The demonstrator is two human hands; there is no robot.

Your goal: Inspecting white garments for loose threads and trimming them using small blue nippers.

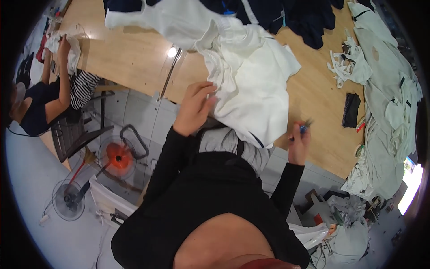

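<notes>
A white garment (257,76) with a gathered, elastic-looking band lies spread over the table in front of me. Its lower end hangs toward my lap and carries a short dark stripe. My left hand (195,107) is at the garment's left edge, beside the gathered band, fingers stretched out and thumb apart. Whether the fingertips press on the cloth is hard to make out. To the right of the garment, my right hand (299,142) is closed around small blue thread snips (304,128), their metal tips pointing up and away from me.
Dark navy garments (309,20) lie along the table's far side. White straps (349,62), a black pouch (350,110) and a long pile of white cloth (389,103) line the right. A co-worker (49,96) handles white cloth at left. Fans (117,158) stand on the floor.
</notes>
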